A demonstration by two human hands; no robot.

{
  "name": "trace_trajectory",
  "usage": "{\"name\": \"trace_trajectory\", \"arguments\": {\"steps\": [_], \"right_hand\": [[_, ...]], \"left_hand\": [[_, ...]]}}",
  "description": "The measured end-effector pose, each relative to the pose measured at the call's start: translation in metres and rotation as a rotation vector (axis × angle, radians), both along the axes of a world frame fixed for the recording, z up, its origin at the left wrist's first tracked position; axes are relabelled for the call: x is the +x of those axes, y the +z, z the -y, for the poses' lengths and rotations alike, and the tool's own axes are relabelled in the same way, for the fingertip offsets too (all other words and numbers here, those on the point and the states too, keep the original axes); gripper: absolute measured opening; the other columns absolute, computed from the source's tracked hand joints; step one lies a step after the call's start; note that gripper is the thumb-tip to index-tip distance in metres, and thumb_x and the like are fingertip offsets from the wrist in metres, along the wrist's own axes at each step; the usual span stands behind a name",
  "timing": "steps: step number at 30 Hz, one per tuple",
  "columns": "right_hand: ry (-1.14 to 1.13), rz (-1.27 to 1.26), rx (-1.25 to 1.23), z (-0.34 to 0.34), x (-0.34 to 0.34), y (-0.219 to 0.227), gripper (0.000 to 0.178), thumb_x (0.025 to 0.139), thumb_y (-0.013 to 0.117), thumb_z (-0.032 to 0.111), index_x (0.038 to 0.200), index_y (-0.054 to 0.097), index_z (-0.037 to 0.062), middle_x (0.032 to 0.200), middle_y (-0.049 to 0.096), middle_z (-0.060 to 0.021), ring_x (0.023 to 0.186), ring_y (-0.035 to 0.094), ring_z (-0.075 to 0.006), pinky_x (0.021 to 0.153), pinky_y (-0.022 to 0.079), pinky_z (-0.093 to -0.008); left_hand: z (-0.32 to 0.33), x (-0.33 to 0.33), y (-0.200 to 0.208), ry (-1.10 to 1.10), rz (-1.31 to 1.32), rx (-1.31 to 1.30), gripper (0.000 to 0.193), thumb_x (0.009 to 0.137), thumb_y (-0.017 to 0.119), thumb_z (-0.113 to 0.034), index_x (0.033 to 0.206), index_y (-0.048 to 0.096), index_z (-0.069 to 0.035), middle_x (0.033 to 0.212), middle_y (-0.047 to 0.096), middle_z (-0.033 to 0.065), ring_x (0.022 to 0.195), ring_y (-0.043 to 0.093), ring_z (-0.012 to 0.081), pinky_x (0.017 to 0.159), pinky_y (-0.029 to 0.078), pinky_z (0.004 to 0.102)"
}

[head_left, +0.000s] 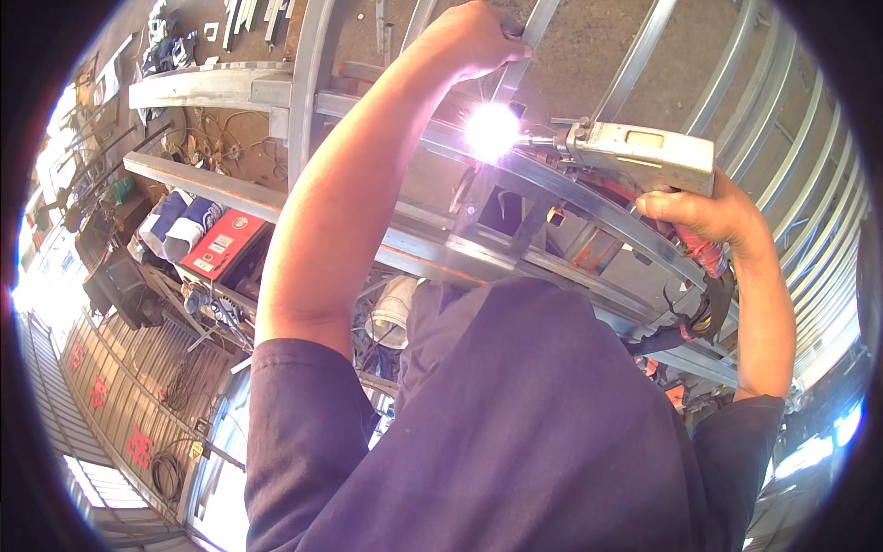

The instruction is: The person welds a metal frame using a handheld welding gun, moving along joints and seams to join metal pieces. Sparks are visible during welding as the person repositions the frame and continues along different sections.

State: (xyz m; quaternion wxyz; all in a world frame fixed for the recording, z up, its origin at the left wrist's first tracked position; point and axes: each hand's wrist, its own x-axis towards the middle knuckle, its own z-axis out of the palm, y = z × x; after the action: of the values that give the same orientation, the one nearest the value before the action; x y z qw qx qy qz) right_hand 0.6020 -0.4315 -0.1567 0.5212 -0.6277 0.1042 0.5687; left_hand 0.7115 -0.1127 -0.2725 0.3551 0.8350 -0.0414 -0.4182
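Observation:
In my right hand is a handheld welding gun with a boxy, pale metal body, my fingers closed around its handle. Its nozzle points left, and a blinding white glare burns at the tip, against a long metal rail. The glare hides the joint itself. Farther up, my left hand closes its fingers on a slim metal bar that runs down to the rail beside the glare. Some of those fingertips are hidden behind the hand. Orange-red wrapping and a dark cable hang below the gun.
Several parallel metal bars curve across the right side. More frame tubes cross at left. A red-topped machine stands at lower left, near a whitish bucket. Loose cables lie on the ground behind the frame.

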Motion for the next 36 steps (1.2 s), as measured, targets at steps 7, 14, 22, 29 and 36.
{"name": "trace_trajectory", "arguments": {"steps": [7, 14, 22, 29, 36], "right_hand": [[-0.123, -0.007, 0.029, 0.028, -0.012, 0.001, 0.062, 0.083, 0.082, 0.015, 0.14, 0.062, 0.0022, 0.092, 0.069, -0.0057, 0.071, 0.062, -0.0134, 0.062, 0.052, -0.0319], [-0.167, -0.056, -0.086, 0.077, -0.04, 0.006, 0.061, 0.082, 0.084, 0.013, 0.139, 0.064, 0.0022, 0.096, 0.071, -0.0061, 0.074, 0.064, -0.0143, 0.062, 0.053, -0.0324], [-0.125, -0.088, -0.102, 0.094, -0.052, -0.002, 0.068, 0.079, 0.086, 0.017, 0.141, 0.063, 0.0029, 0.104, 0.073, -0.0074, 0.083, 0.066, -0.0156, 0.067, 0.055, -0.0322], [-0.122, -0.039, -0.034, 0.097, -0.052, -0.006, 0.067, 0.079, 0.085, 0.017, 0.141, 0.063, 0.0029, 0.103, 0.072, -0.0048, 0.081, 0.065, -0.0129, 0.069, 0.053, -0.0284], [-0.106, -0.075, -0.067, 0.1, -0.049, -0.007, 0.067, 0.079, 0.084, 0.018, 0.141, 0.064, 0.0029, 0.102, 0.072, -0.003, 0.086, 0.065, -0.011, 0.073, 0.053, -0.0293]], "left_hand": [[0.004, -0.014, 0.002, 0.017, 0.159, 0.068, 0.048, 0.087, 0.077, -0.03, 0.127, 0.074, -0.003, 0.107, 0.08, 0.0159, 0.099, 0.077, 0.0284, 0.095, 0.057, 0.038], [0.07, -0.038, 0.029, -0.081, 0.552, 0.165, 0.044, 0.091, 0.071, -0.038, 0.126, 0.074, -0.012, 0.112, 0.078, 0.0158, 0.104, 0.074, 0.0363, 0.094, 0.059, 0.0462], [0.115, -0.056, 0.007, -0.289, 0.195, 0.115, 0.045, 0.091, 0.073, -0.037, 0.124, 0.074, -0.005, 0.103, 0.079, 0.0184, 0.099, 0.075, 0.0357, 0.092, 0.058, 0.0469], [0.118, -0.053, 0.006, -0.3, 0.182, 0.159, 0.047, 0.09, 0.077, -0.035, 0.126, 0.073, -0.005, 0.102, 0.079, 0.0178, 0.095, 0.077, 0.0324, 0.089, 0.06, 0.0433], [0.122, -0.051, -0.001, -0.275, 0.12, 0.194, 0.045, 0.09, 0.077, -0.037, 0.123, 0.072, -0.006, 0.11, 0.078, 0.0171, 0.106, 0.074, 0.0329, 0.095, 0.058, 0.0443]]}}
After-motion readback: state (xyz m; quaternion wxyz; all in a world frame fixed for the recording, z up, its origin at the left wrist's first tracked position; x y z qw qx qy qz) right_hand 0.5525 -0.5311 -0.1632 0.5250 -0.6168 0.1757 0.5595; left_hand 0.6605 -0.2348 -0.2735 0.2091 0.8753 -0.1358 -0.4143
